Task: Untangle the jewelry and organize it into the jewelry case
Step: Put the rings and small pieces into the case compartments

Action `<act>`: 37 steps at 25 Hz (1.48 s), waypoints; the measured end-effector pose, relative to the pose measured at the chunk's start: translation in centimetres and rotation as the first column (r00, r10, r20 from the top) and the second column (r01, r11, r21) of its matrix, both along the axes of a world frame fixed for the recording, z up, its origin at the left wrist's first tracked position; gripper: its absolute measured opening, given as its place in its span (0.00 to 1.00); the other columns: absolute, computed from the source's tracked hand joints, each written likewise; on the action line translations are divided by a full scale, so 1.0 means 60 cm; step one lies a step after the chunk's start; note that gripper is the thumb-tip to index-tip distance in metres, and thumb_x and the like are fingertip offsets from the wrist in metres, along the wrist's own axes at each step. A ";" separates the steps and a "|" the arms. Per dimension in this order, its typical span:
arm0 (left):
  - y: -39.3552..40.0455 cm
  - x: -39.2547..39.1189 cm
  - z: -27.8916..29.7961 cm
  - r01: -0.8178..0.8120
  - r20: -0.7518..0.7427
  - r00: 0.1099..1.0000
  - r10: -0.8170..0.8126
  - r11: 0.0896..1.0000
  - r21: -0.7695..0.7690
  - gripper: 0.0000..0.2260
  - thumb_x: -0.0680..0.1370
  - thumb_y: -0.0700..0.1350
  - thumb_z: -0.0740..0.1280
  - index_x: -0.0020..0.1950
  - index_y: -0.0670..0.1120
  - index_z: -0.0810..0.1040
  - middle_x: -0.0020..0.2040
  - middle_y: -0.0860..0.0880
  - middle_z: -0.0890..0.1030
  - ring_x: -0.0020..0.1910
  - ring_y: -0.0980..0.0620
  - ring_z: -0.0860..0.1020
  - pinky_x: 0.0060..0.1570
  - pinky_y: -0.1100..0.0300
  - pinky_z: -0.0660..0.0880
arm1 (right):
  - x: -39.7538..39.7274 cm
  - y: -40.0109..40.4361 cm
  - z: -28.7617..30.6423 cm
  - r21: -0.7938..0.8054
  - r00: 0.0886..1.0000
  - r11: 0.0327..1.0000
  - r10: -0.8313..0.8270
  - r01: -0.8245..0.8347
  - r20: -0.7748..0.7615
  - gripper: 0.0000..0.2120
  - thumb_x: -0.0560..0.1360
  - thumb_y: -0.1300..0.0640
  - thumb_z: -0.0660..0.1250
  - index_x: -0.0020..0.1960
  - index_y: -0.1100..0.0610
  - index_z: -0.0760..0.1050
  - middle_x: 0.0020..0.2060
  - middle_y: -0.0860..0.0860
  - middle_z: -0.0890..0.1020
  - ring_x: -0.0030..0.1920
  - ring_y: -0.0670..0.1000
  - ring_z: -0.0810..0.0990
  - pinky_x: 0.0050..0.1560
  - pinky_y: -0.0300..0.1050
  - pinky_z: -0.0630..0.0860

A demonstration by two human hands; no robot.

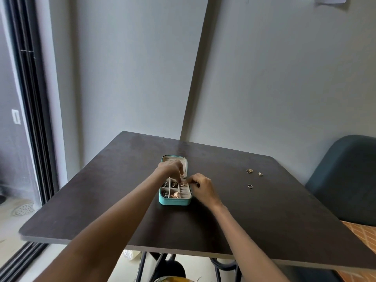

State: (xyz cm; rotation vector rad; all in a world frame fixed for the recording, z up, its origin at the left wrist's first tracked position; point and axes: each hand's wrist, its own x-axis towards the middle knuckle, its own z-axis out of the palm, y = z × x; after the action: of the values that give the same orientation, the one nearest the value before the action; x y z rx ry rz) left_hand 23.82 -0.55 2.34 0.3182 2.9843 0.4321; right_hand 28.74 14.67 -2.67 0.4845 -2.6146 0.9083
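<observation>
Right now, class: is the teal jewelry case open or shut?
Open. The jewelry case has its lid folded back flat, with jewelry-filled compartments exposed.

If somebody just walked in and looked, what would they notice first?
Probably the small turquoise jewelry case, lying open in the middle of the dark brown table, its little compartments holding jewelry. Both hands are busy over it: the left hand reaches down into it, and the right hand works at its right edge, pinching something too small to make out. Three small gold rings lie loose on the table, off to the right.
</observation>
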 end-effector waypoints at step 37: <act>0.305 -0.020 -0.022 0.163 -0.104 0.984 -0.142 0.958 0.235 0.06 0.73 0.45 0.68 0.49 0.52 0.81 0.54 0.52 0.81 0.55 0.50 0.78 0.47 0.59 0.69 | -0.035 0.318 -0.008 0.237 0.767 0.748 -0.642 0.620 0.020 0.05 0.78 0.54 0.63 0.50 0.54 0.76 0.52 0.51 0.76 0.55 0.54 0.75 0.45 0.46 0.71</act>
State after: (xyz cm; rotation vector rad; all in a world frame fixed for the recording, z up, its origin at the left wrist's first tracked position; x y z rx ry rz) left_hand 22.65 17.74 1.02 0.5996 2.9605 0.7876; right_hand 26.65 33.76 -3.17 -0.4180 -2.6794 0.4213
